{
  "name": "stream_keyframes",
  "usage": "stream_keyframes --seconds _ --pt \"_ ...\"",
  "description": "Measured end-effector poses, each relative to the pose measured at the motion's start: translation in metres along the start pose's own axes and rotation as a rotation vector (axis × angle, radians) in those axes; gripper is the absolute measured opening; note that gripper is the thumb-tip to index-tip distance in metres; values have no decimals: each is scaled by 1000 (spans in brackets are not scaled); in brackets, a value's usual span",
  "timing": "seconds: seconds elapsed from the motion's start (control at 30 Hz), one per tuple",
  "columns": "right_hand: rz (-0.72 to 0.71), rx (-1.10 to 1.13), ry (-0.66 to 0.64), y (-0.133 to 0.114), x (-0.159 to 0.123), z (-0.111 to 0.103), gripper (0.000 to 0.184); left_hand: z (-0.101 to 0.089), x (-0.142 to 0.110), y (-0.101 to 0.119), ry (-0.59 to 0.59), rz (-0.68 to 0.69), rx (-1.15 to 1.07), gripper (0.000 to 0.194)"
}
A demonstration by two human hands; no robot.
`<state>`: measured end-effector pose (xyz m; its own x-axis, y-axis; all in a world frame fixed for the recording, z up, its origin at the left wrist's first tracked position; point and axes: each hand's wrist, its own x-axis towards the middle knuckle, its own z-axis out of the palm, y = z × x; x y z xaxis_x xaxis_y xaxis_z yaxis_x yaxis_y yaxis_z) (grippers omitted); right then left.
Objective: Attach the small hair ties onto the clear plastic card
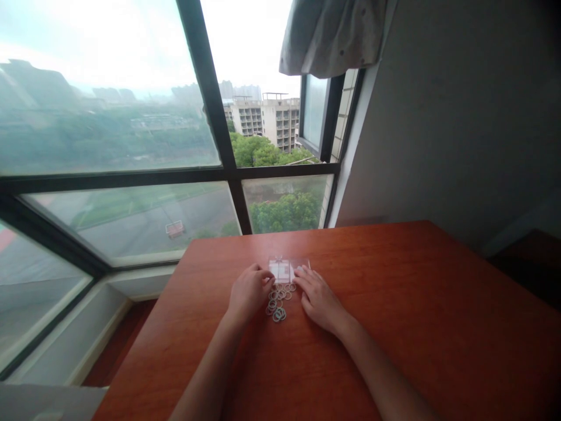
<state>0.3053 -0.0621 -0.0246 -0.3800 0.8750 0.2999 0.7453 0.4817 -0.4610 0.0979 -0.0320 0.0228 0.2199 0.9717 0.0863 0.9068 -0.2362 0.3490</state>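
Note:
A small clear plastic case (pixel 280 271) lies on the table, with pale and clear parts inside that are too small to make out. Just in front of it several small pale rings (pixel 277 304) are spread in a loose cluster, some overlapping. My left hand (pixel 250 290) is at the case's left edge, thumb and fingertips pinched together; anything between them is hidden. On the other side, my right hand (pixel 319 296) rests with fingers stretched out, fingertips over the right part of the case, holding nothing visible.
The reddish-brown wooden table (pixel 394 327) reaches up to a dark-framed window (pixel 228 173) ahead and to the left. One window pane (pixel 314 111) is swung open. A grey curtain (pixel 333 38) hangs above, and a plain wall (pixel 438 128) stands on the right.

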Motion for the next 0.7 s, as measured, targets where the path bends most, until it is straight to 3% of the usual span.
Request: stream_keyframes --seconds 0.13,0.3,0.4,0.53,0.7 --pt "8 0 21 -1 0 0 53 -4 1 0 -10 12 13 23" --pt "5 34 158 -12 0 -7 49 -30 -1 -10 -24 -64 108 25" --pt "-44 92 123 -27 0 -10 46 -44 -9 -22 -204 -164 179 32" --pt "-114 43 2 -45 -2 -10 43 -48 -20 -33 -440 -211 81 29" --pt "-152 -32 -59 -54 -3 -10 39 -37 -20 -30 -501 -166 51 22"
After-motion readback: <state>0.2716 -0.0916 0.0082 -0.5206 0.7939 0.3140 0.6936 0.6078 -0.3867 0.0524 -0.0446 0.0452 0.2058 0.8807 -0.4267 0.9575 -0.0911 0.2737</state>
